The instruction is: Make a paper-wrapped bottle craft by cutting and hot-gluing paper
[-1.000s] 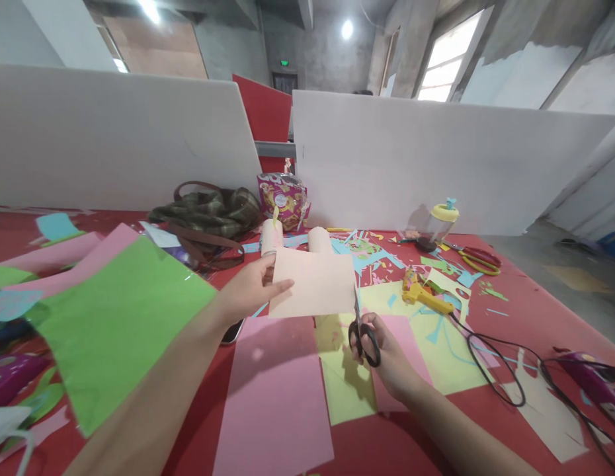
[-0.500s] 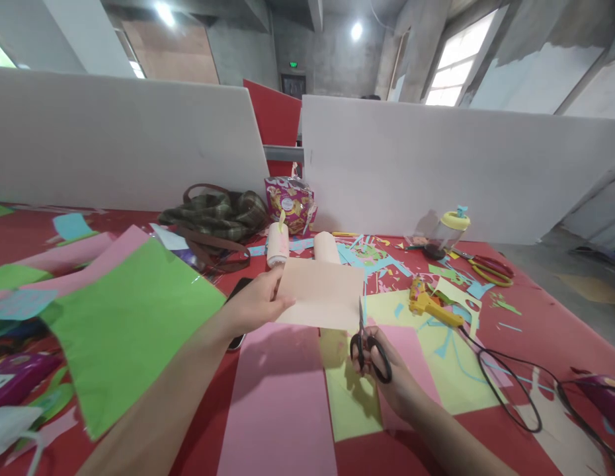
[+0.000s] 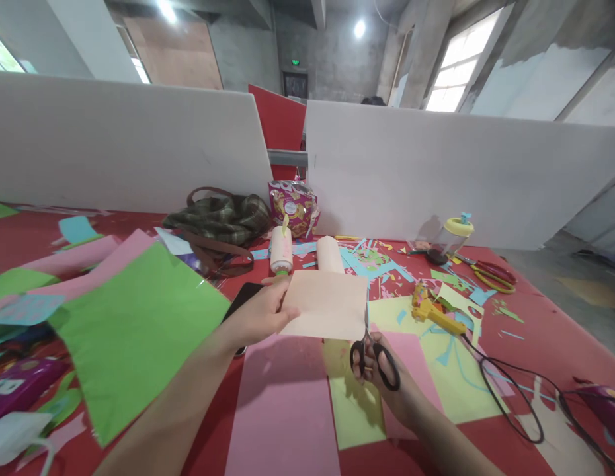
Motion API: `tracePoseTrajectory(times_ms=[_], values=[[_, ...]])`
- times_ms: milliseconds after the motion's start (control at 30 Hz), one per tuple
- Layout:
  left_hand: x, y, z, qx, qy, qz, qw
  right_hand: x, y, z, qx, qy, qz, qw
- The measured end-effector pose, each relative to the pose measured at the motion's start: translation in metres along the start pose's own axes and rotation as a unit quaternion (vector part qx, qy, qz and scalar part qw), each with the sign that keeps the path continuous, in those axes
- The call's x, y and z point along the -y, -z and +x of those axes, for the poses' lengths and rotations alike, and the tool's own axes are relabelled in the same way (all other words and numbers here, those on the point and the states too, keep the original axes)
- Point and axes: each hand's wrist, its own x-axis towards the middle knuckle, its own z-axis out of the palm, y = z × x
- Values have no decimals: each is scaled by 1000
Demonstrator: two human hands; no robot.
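My left hand (image 3: 260,316) pinches the left edge of a peach paper sheet (image 3: 327,305) and holds it up above the red table (image 3: 550,324). My right hand (image 3: 387,380) grips black-handled scissors (image 3: 373,350), fingers through the loops. The blades point up along the sheet's right edge. Pink paper (image 3: 282,403) and yellow-green paper (image 3: 354,403) lie flat under both hands.
A large green sheet (image 3: 133,330) lies at left. A dark phone (image 3: 243,301), two paper rolls (image 3: 280,250), a plaid bag (image 3: 215,221) and a snack packet (image 3: 295,206) sit behind. A yellow glue gun (image 3: 429,309) with black cord (image 3: 500,390), red scissors (image 3: 489,274) and scraps lie right. White boards (image 3: 436,172) stand behind.
The view has shifted slightly, so both hands and the sheet sit a little lower and further right. The scissors stay at the sheet's right edge.
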Motion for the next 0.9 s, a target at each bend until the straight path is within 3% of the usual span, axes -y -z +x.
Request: tracePoseTrajectory(times_ms=[333,600,700,900], values=[[-3,8,-1,11,-17,3,1000,5,-12,3,-19,13,-24,999],[-6,19,-5,41,-9,-75,996,0,-21,2,-28,18,-56,998],[-4,20,-2,22,-4,-109,994,-3,-24,1,-31,16,-45,998],[2,5,10,-86,43,-155,983,-14,-33,1,-58,40,-7,997]])
